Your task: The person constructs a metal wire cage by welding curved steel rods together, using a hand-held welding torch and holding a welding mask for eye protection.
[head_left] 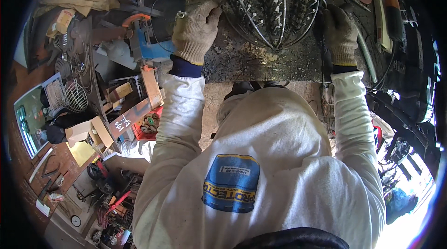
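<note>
Nearest the camera: the person's own torso in a pale long-sleeved top (260,156) with a blue printed patch, both sleeves running forward to the workbench.

Left hand (194,32) — knit work glove, fingers curled together and closed over the left rim of the wire cage (272,7), thumb side toward the cage. Firm contact with the outer ring wire.

Right hand (340,32) — also gloved, fingers wrapped tight around a dark tool handle (326,56) just beside the right edge of the cage; the working end is hidden, so I cannot tell what the tool is.

The wire cage sits on the far middle of the dark steel bench top (260,65), between the two hands. A dome of curved rods over short upright pegs. Judgement: stiff, fairly light for its bulk, not fragile, though single thin wires would bend if gripped alone; best held at the heavier rim ring, as the left hand does. Rod ends may snag a glove.

Left and lower: cluttered floor — a smaller wire basket (74,95), cardboard scraps (86,130), a blue and orange vise (144,39).
</note>
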The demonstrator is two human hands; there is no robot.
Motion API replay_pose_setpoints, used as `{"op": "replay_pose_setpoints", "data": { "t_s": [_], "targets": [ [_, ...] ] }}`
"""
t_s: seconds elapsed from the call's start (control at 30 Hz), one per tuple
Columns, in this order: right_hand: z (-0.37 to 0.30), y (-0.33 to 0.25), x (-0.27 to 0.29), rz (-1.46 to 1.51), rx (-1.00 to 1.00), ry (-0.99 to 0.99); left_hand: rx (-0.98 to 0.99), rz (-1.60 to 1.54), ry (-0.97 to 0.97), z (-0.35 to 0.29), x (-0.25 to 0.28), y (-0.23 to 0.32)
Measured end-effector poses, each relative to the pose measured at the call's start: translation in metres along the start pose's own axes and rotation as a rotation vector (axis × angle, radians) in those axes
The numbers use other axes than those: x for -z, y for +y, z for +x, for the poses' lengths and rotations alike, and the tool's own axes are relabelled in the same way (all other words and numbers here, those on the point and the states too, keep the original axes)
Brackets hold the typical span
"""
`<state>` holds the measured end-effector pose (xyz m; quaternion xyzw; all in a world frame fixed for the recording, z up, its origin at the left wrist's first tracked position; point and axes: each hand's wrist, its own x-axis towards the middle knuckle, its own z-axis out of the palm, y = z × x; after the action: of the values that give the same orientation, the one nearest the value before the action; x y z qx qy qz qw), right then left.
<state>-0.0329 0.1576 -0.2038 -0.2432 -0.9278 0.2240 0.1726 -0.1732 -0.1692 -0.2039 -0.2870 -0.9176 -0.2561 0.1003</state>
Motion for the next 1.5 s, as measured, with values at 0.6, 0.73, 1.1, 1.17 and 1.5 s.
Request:
{"op": "replay_pose_setpoints", "data": {
  "t_s": [0.6, 0.73, 1.1, 1.17, 1.5],
  "targets": [
    [0.006, 0.002, 0.008, 0.060, 0.144, 0.151, 0.050, 0.072, 0.032, -0.003, -0.005, 0.013],
    [0.007, 0.007, 0.003, 0.062, 0.111, 0.139, 0.046, 0.087, 0.026, -0.003, -0.012, 0.006],
    [0.008, 0.004, 0.002, 0.070, 0.105, 0.074, 0.024, 0.043, 0.061, -0.001, -0.009, 0.012],
    [0.004, -0.003, 0.004, 0.101, 0.057, 0.058, -0.062, 0.063, 0.126, 0.000, -0.011, 0.009],
    [-0.001, -0.010, 0.007, 0.153, -0.033, 0.020, 0.027, 0.112, 0.055, -0.002, -0.012, 0.009]
  ]
}}
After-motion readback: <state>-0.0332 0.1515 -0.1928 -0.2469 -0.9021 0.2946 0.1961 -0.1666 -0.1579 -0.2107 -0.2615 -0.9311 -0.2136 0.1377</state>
